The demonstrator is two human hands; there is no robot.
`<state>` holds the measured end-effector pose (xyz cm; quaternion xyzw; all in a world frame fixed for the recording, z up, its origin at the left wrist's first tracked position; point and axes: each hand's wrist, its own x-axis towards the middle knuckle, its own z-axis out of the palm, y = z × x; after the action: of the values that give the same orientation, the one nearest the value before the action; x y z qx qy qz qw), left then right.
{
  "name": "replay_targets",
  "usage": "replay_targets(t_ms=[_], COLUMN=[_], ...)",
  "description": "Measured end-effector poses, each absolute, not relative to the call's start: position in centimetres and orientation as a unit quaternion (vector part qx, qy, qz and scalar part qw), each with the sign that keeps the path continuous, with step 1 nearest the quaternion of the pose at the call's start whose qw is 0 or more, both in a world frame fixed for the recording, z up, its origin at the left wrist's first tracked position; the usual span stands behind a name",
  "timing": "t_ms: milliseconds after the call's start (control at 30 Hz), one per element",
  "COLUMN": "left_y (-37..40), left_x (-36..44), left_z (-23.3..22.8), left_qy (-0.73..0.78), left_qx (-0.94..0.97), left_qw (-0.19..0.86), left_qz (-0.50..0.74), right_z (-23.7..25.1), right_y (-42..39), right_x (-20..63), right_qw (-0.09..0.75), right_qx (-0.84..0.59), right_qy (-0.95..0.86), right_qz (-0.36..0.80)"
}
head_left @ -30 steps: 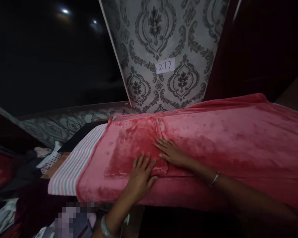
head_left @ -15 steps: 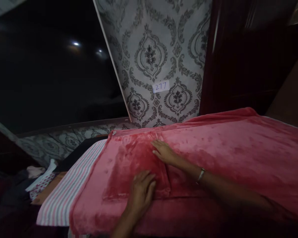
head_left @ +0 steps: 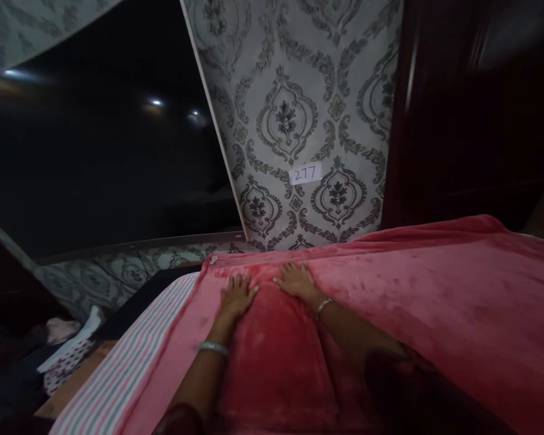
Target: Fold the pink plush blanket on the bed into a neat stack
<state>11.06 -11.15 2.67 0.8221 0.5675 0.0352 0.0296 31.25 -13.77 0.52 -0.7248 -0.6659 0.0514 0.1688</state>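
A pinkish-red plush blanket [head_left: 417, 296] is spread over the surface in front of me. On it lies a folded, darker red section of plush cloth [head_left: 276, 356], roughly rectangular. My left hand [head_left: 238, 296] rests flat near the far left part of this fold, fingers spread. Close by on the right, my right hand [head_left: 296, 281] also lies flat with fingers apart, at the fold's far edge. Both palms press on the cloth and neither grips it. Under the blanket's left side a striped sheet [head_left: 131, 344] shows.
A large dark screen [head_left: 104, 145] stands at the left against patterned wallpaper [head_left: 285, 121]. A paper label marked 277 [head_left: 305, 173] is on the wall. Dark red wooden panelling [head_left: 462, 121] rises at the right. Clothes, including a polka-dot cloth [head_left: 68, 359], lie at lower left.
My left hand has moved away from me to the far part of the fold, its fingers now spread. My right hand has shifted slightly. The view has tilted up a little.
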Motion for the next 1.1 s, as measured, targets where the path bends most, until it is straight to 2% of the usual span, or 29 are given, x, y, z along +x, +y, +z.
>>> replay_targets(t_ms=[200, 500, 800, 967, 1100], left_y=[-10.7, -10.5, -9.5, -7.4, -7.2], left_x=[10.8, 10.8, 10.7, 9.7, 11.4], left_z=[-1.0, -0.3, -0.1, 0.5, 1.5], left_qy=[0.575, 0.575, 0.567, 0.483, 0.427], left_qx=[0.816, 0.817, 0.822, 0.874, 0.899], left_qw=[-0.015, -0.02, -0.016, -0.06, -0.098], left_qz=[0.046, 0.037, 0.049, -0.013, -0.004], right_z=[-3.1, -0.6, -1.0, 0.1, 0.0], right_y=[-13.9, -15.4, -22.4, -26.9, -33.6], right_x=[32.1, 32.0, 31.7, 35.8, 43.3], right_qw=[0.197, 0.167, 0.175, 0.201, 0.227], right_qx=[-0.737, -0.737, -0.7, -0.674, -0.747], right_qy=[-0.645, -0.645, -0.689, -0.71, -0.625], right_qz=[0.041, 0.114, 0.06, 0.035, -0.012])
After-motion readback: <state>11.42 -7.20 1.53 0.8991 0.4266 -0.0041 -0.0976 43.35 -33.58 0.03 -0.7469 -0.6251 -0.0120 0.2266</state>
